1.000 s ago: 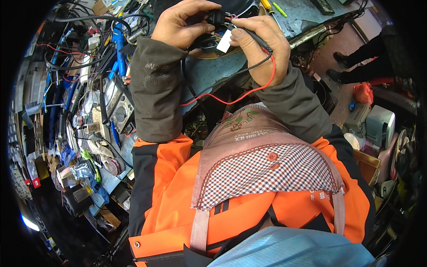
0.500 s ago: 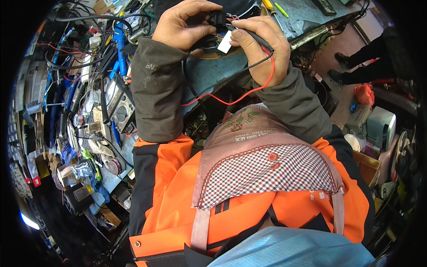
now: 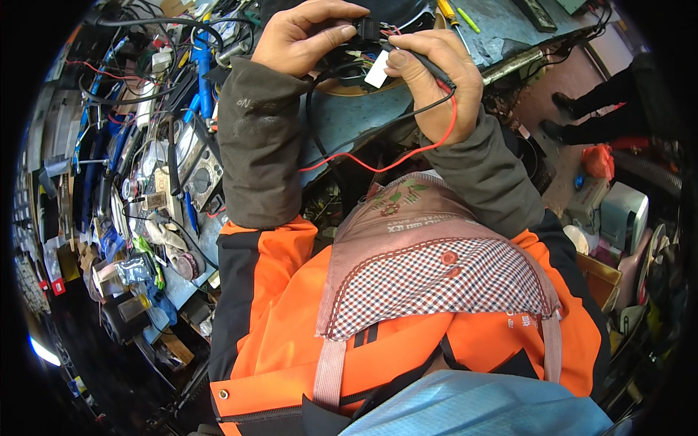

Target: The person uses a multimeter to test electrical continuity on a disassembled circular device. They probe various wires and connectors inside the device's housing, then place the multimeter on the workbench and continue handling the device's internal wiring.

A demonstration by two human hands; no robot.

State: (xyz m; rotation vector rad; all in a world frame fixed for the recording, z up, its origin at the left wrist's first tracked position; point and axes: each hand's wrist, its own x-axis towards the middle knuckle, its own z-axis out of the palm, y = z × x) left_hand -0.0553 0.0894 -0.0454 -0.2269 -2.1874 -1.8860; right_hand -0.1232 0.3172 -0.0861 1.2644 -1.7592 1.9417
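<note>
My left hand [image 3: 304, 40] grips a small black connector [image 3: 367, 29] with thin coloured wires at its right side. My right hand [image 3: 440, 83] pinches black test probes [image 3: 425, 62], their tips at or beside the connector; whether they touch it I cannot tell. A red lead [image 3: 396, 161] and a black lead trail from this hand down to the left. A white label [image 3: 376, 70] hangs just left of my right thumb, over a dark round part with loose wires. A yellow screwdriver [image 3: 446, 11] and a green pen-like stick [image 3: 468, 19] lie beyond my hands.
The blue-grey bench [image 3: 342, 116] has tools, cables and a multimeter [image 3: 201, 176] heaped on its left. A person's dark-trousered legs [image 3: 603, 109] stand at the right. A red plastic bag [image 3: 598, 161], boxes and a silver appliance [image 3: 622, 211] are at the lower right.
Both hands, with the connector and probes, sit slightly lower and further right in the picture; the surroundings have shifted similarly. The grips look the same.
</note>
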